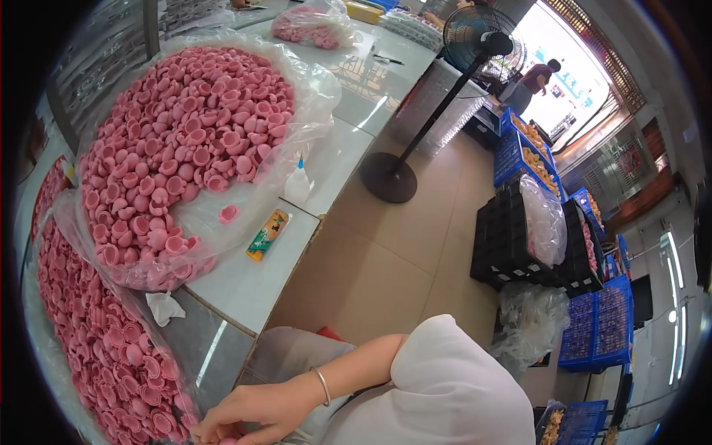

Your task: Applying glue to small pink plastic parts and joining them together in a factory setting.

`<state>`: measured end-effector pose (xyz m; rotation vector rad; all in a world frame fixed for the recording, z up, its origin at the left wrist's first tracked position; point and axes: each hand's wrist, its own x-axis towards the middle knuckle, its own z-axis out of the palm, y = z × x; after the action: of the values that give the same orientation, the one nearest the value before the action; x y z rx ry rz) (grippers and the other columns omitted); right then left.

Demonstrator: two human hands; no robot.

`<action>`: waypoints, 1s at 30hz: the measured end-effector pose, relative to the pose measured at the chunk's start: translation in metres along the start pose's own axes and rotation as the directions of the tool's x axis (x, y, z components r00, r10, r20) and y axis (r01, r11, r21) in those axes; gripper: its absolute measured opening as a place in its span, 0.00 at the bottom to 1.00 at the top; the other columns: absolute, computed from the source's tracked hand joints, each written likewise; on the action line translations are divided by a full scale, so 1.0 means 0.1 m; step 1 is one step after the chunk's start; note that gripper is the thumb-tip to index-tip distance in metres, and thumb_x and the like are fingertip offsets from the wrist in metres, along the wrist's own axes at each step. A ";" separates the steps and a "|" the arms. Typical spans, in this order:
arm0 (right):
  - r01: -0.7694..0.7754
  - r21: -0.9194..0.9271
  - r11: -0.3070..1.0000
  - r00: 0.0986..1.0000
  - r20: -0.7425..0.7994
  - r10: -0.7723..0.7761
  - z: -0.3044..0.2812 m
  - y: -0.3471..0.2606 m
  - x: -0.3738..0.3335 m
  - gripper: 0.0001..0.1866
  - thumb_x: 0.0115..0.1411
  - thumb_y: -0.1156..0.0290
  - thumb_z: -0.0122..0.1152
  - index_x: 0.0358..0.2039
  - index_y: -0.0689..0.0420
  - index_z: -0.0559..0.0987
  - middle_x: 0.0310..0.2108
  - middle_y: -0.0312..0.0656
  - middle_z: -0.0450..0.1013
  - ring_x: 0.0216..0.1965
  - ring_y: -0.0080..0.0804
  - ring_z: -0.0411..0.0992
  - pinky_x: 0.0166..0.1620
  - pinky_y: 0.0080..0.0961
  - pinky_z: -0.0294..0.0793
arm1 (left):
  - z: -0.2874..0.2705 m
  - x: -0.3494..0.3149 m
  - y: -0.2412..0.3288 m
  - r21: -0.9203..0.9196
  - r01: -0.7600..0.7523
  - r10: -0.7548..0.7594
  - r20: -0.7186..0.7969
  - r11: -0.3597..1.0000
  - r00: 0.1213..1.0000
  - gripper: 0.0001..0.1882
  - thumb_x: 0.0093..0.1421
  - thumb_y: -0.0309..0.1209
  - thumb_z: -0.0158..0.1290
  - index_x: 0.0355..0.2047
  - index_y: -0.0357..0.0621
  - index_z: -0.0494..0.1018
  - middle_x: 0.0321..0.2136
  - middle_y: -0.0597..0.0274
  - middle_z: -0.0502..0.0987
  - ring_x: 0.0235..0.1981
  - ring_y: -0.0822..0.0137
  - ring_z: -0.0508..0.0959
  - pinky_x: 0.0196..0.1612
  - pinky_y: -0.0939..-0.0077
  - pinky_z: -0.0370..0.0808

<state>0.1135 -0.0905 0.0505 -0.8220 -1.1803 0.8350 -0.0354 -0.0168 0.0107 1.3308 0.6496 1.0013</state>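
My right hand [259, 414] is at the bottom edge, its wrist wearing a bangle [321, 386]. Its fingers are bent closed around a small pink piece [228, 440], mostly hidden and cut off by the frame. Right beside the fingertips lies a heap of pink hollow cup-shaped pieces [111, 334] in a clear plastic bag. Farther off, a second opened bag holds a large pile of similar pink pieces [185, 111], some round, some like open shells. One loose pink piece [228, 214] rests at that bag's near edge. My left hand is out of view.
On the table [259, 297] are a white dropper bottle [297, 184] with a blue tip, an orange-green packet [268, 234] and a crumpled white tissue [165, 307]. Beyond it stand a pedestal fan [391, 177], black crates [512, 237] and blue crates [593, 326]. A person [532, 80] is near the doorway.
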 end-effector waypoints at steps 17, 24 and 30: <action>0.416 -0.452 0.789 0.883 -0.007 -0.469 -0.04 0.10 0.13 0.16 0.37 0.61 0.62 0.27 0.54 0.73 0.31 0.38 0.63 0.36 0.36 0.61 0.36 0.32 0.60 | 0.16 -0.01 0.00 -0.154 0.188 -0.153 0.215 0.970 0.965 0.26 0.49 0.41 0.55 0.40 0.33 0.63 0.37 0.49 0.69 0.37 0.61 0.70 0.40 0.70 0.67; 0.351 -0.557 0.753 0.936 0.226 -0.269 -0.07 -0.01 0.16 0.17 0.41 0.66 0.59 0.33 0.56 0.70 0.35 0.40 0.63 0.38 0.34 0.63 0.39 0.31 0.60 | 0.13 0.00 0.03 -0.263 0.117 -0.080 0.150 0.958 0.986 0.27 0.48 0.41 0.55 0.39 0.29 0.64 0.36 0.51 0.70 0.37 0.65 0.70 0.42 0.75 0.65; 0.287 -0.705 0.649 0.957 0.234 -0.170 -0.14 0.07 0.22 0.18 0.45 0.66 0.57 0.38 0.59 0.71 0.37 0.40 0.66 0.39 0.33 0.66 0.37 0.30 0.63 | -0.17 0.07 0.06 -0.161 0.252 -0.177 0.375 0.954 0.910 0.21 0.52 0.41 0.48 0.37 0.34 0.64 0.37 0.53 0.68 0.37 0.63 0.69 0.39 0.74 0.67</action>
<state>0.1302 -0.0696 0.0517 -1.2393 -1.7594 0.1666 -0.0481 -0.0029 0.0152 1.1867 0.3918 0.6058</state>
